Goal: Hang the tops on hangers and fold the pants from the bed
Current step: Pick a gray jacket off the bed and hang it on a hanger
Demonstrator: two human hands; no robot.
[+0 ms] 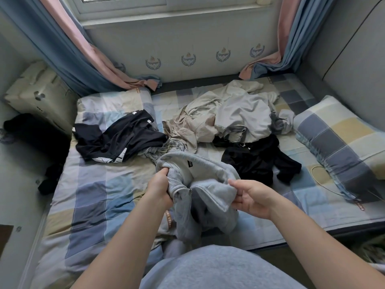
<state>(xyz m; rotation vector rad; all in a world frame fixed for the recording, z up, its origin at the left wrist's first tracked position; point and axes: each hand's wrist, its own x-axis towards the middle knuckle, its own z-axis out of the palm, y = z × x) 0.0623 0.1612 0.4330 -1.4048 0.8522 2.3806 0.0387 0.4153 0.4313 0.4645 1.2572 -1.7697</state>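
Your left hand (160, 185) has its fingers curled tight round a bunch of the grey fleece garment (210, 197). Your right hand (251, 198) pinches its edge between thumb and fingers. The garment is held up above the near part of the checked bed (89, 197). Beyond it lie a black top (116, 140), a beige hoodie (193, 119), a pale grey garment (245, 117) and another black garment (256, 161).
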